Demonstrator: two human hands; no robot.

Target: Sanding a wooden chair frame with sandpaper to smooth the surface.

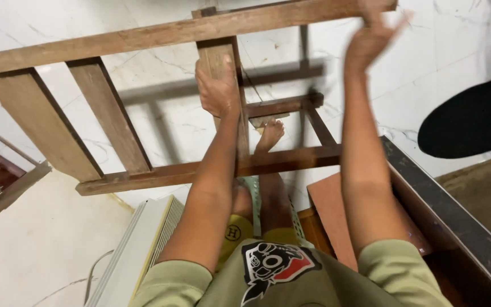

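The fingers of the left hand [218, 88] are curled shut around a vertical slat of the wooden frame [143, 35], gripping it about midway up, just under the top rail. The fingers of the right hand [370, 37] are spread and loosely open at the right end of that same rail; the hand is blurred, so I cannot tell whether it touches the wood or has any hold on it.

In the head view the frame stands tilted over a white marble floor [450, 51], its top rail running across the upper edge of the picture and its lower rail crossing just above the person's knees. Two broad slats fill the frame's left part; the gripped slat stands in the middle, with thinner crosspieces to its right. A bare foot [270, 134] rests on the floor behind the lower rail, seen through the gap right of the gripped slat.

Containers: left of the frame, a wooden tray or drawer [7, 193] shows at the picture's edge with some thin metal rods lying in it; they are too small to identify.

Right of the frame lies a dark oval mat [473, 116], well apart from it. Below the frame's right end runs a dark-edged cabinet [444, 204], with a reddish board [336, 210] beside it. Below the frame's left part lies a white ribbed panel [137, 250]. Bare floor is open beyond the top rail and between frame and mat.
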